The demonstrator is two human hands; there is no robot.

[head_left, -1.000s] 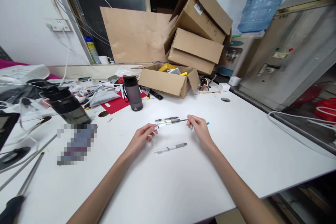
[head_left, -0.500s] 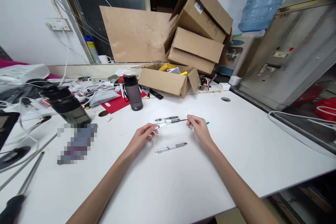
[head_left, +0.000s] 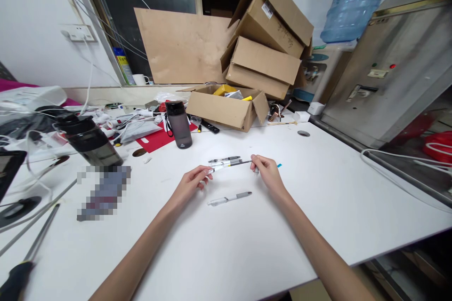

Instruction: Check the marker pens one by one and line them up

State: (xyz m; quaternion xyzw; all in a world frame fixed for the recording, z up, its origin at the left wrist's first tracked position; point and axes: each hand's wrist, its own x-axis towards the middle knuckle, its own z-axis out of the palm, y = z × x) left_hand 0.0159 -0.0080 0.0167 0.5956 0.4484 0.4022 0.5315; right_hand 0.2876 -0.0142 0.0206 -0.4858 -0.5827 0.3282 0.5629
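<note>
My left hand [head_left: 192, 183] pinches the white end of a pen [head_left: 228, 164] held just above the white table [head_left: 247, 244]. My right hand [head_left: 268, 171] pinches the thin dark tip end of the same pen, with a small grey part tucked in its fingers. A second pen [head_left: 224, 159] lies on the table just behind the held one. A third pen [head_left: 229, 198], white with a grey grip, lies between my wrists. A tiny blue piece [head_left: 279, 166] sits by my right hand.
A dark bottle [head_left: 179, 124] and a larger dark bottle [head_left: 88, 141] stand at the left among cables and clutter. An open cardboard box [head_left: 226, 106] and stacked boxes [head_left: 268, 33] stand behind. A water dispenser [head_left: 356, 4] and a metal cabinet [head_left: 395, 66] are at the right.
</note>
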